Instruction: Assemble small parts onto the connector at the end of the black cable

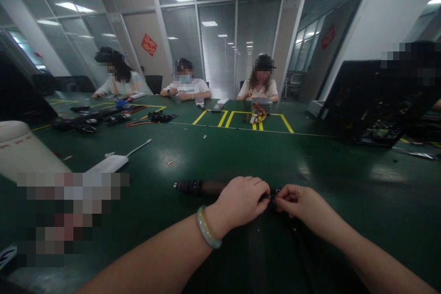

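Observation:
My left hand (241,202), with a pale green bangle (206,229) on the wrist, is closed over the right end of a dark rod-shaped tool (200,188) that lies on the green table (241,151). My right hand (299,204) meets it fingertip to fingertip, pinched on a small dark part at that same end. What the fingers pinch is too small and dark to name. A dark flat piece lies under both wrists near the table's front edge.
A white device with a cable (110,163) lies to the left, a white cylinder (20,151) beyond it. Three people sit at the far side with cables and tools (113,119) and a wired box (260,108). An open dark case (372,101) stands at right.

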### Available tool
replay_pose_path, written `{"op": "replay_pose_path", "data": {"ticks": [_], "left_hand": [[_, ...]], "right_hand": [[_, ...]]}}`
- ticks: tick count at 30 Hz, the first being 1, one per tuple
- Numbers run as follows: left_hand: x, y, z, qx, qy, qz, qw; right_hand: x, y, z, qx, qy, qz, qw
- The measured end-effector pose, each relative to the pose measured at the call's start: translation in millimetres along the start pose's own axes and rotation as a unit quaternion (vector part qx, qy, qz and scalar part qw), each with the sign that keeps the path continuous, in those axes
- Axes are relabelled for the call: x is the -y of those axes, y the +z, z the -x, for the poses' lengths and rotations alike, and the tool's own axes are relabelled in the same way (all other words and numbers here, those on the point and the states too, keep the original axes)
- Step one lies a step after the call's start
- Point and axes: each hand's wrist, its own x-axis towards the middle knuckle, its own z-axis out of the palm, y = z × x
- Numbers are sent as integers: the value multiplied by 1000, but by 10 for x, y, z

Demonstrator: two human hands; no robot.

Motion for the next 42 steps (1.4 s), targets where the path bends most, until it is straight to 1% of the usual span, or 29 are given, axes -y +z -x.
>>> {"op": "replay_pose_path", "data": {"ticks": [4, 10, 16, 23, 29, 36, 42], "left_hand": [[-2, -8, -7, 5, 6, -1, 1000], [-3, -16, -15, 17, 22, -19, 999], [-13, -42, -10, 16, 33, -25, 999], [15, -60, -11, 21, 50, -13, 998], [-9, -76, -5, 30, 47, -27, 998], [-51, -56, 10, 22, 15, -41, 999], [-42, -84, 12, 32, 39, -41, 998]], "right_hand": [[7, 2, -6, 8, -1, -12, 1000], [111, 35, 31, -3, -5, -5, 1000], [74, 32, 29, -1, -22, 49, 999], [85, 9, 50, 22, -34, 71, 997], [118, 14, 50, 19, -47, 63, 997], [91, 15, 35, 21, -56, 76, 995], [49, -7, 20, 26, -62, 88, 994]]}}
